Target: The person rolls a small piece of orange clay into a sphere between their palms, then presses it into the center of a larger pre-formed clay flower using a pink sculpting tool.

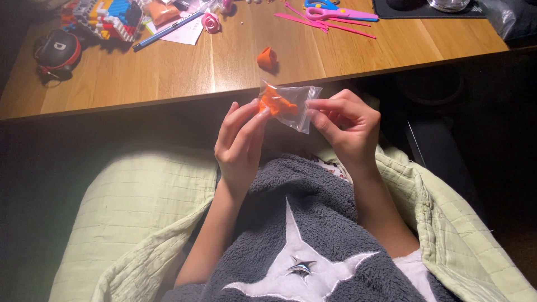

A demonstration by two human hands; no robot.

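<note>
Here the left hand (239, 142) and right hand (345, 130) both pinch a small clear plastic bag (291, 105), fingertips closed on opposite edges, held in the air over the lap just below the wooden table (168, 72) edge. Orange pieces (274, 103) remain inside, so emptying looks barely begun. One orange piece (267, 57) lies on the table at twelve o'clock, pink scissors (335, 12) at one o'clock.

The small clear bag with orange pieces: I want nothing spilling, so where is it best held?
Probably by its flat side edges, coming in from left and right, as now: the left hand pinches the end of the clear bag where the orange pieces bunch, and the right hand pinches the emptier flat end.
</note>
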